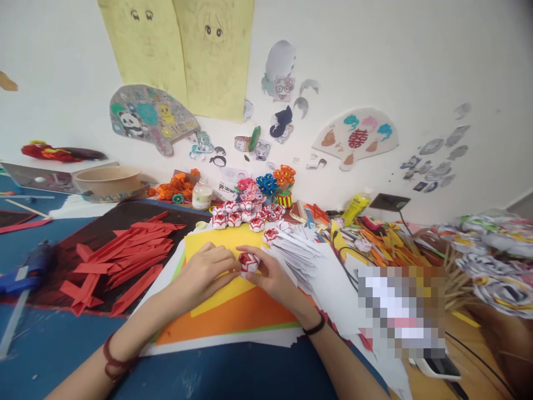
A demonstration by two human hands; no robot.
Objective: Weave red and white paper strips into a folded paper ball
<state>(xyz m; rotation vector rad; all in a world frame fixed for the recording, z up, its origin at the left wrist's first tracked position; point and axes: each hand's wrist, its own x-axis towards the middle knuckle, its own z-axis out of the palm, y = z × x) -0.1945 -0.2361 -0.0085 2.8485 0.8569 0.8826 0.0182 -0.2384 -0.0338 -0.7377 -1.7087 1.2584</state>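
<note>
My left hand (208, 272) and my right hand (270, 275) meet over stacked yellow and orange paper sheets (233, 316). Both pinch a small red and white woven paper ball (249, 261) between their fingertips. Behind it, several finished red and white paper balls (241, 216) lie in a cluster. A heap of folded white paper strips (300, 250) lies just right of my right hand. A pile of red paper strips (125, 250) lies on a dark sheet to the left.
A blue glue gun (29, 266) lies at the left edge. A brown bowl (108, 180), a small jar (202, 195), paper flowers (266, 186) and a yellow glue bottle (356, 206) stand at the back. Paper roses on sticks (487, 261) fill the right. A black cable (470, 350) runs across the right.
</note>
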